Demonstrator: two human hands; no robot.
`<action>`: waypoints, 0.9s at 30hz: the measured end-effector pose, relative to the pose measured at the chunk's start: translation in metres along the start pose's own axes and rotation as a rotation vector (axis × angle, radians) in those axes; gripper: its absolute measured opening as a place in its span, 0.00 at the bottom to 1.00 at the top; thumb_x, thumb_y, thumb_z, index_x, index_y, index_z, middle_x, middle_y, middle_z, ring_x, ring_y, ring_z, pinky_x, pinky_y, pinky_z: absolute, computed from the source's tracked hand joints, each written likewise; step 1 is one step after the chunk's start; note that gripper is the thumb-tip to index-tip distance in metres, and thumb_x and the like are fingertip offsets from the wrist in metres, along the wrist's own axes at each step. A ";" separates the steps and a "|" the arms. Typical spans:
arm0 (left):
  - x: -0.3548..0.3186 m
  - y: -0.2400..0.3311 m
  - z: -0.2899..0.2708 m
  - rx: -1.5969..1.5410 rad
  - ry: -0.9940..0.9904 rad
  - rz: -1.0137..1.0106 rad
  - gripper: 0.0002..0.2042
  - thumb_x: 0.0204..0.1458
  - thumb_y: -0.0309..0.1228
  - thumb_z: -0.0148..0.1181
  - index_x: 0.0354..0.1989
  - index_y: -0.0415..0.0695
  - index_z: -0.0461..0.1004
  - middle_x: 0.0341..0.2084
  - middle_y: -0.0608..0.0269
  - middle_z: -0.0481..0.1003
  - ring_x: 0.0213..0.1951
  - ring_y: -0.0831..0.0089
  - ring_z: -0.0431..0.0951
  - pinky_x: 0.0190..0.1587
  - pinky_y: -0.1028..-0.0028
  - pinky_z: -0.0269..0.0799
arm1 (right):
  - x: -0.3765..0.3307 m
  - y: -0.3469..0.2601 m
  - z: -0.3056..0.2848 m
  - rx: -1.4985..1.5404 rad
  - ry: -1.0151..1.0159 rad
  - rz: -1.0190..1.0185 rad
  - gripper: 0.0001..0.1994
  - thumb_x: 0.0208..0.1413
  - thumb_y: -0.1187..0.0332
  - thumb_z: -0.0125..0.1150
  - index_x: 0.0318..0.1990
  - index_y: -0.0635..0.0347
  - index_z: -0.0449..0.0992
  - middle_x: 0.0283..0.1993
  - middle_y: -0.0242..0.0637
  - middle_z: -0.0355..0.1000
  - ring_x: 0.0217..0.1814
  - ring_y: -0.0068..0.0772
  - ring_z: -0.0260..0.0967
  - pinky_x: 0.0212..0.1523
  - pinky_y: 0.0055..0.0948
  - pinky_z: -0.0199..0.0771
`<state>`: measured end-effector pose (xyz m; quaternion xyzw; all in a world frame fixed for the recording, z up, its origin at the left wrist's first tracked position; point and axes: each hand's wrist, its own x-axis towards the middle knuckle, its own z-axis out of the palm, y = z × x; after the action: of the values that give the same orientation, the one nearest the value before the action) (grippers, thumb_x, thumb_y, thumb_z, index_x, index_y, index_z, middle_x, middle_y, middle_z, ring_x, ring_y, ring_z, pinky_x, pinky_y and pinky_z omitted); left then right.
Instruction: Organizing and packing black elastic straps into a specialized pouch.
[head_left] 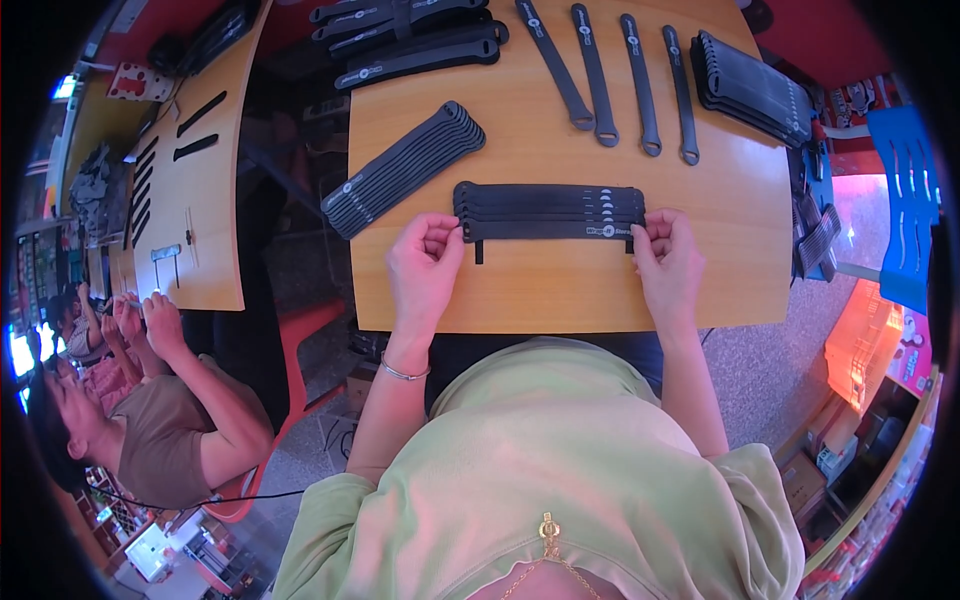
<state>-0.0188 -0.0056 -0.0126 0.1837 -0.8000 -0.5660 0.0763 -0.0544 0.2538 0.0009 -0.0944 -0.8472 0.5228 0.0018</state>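
Observation:
A fanned row of flat black straps [548, 205] with slotted ends lies crosswise in front of me, each overlapping the one behind. At its left end my left hand [425, 272] pinches the nearest strap [530, 231] between thumb and fingers. My right hand [670, 268] grips that same strap's other end, beside its white print. Two short dark tabs stick out below it, a left tab [479, 252] and a right tab [630, 246]; what they belong to is hidden. Left of the row rests a slanted fanned stack of straps [405, 168].
Several single straps [590, 75] lie spread at the table's [560, 300] far side. A thick strap stack [750, 88] is at the far right, bundled straps [415, 45] at the far left. On the left, a co-worker [190, 420] sits at another table [215, 240]. A blue slotted panel [905, 200] stands right.

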 end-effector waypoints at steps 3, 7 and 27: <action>0.000 0.000 0.000 -0.007 -0.002 -0.005 0.04 0.48 0.19 0.60 0.33 0.38 0.74 0.20 0.71 0.72 0.21 0.87 0.65 0.23 0.86 0.61 | 0.001 -0.001 0.000 -0.022 -0.003 -0.001 0.09 0.52 0.76 0.61 0.40 0.64 0.69 0.27 0.33 0.71 0.22 0.18 0.65 0.25 0.20 0.68; 0.000 0.007 0.002 0.016 -0.013 0.012 0.05 0.48 0.19 0.59 0.33 0.38 0.74 0.21 0.70 0.72 0.22 0.86 0.66 0.24 0.85 0.62 | 0.002 0.012 -0.001 -0.038 0.032 -0.061 0.11 0.50 0.77 0.62 0.40 0.63 0.69 0.28 0.33 0.69 0.21 0.19 0.64 0.24 0.20 0.67; 0.057 -0.008 -0.081 0.754 0.051 0.267 0.36 0.41 0.45 0.68 0.57 0.42 0.61 0.49 0.48 0.64 0.55 0.52 0.63 0.60 0.56 0.52 | -0.008 0.015 -0.002 0.217 -0.028 -0.165 0.11 0.58 0.76 0.54 0.47 0.63 0.63 0.35 0.30 0.64 0.23 0.14 0.62 0.21 0.13 0.58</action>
<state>-0.0428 -0.1001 0.0032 0.1073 -0.9664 -0.2129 0.0962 -0.0443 0.2614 -0.0109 -0.0162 -0.7904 0.6109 0.0431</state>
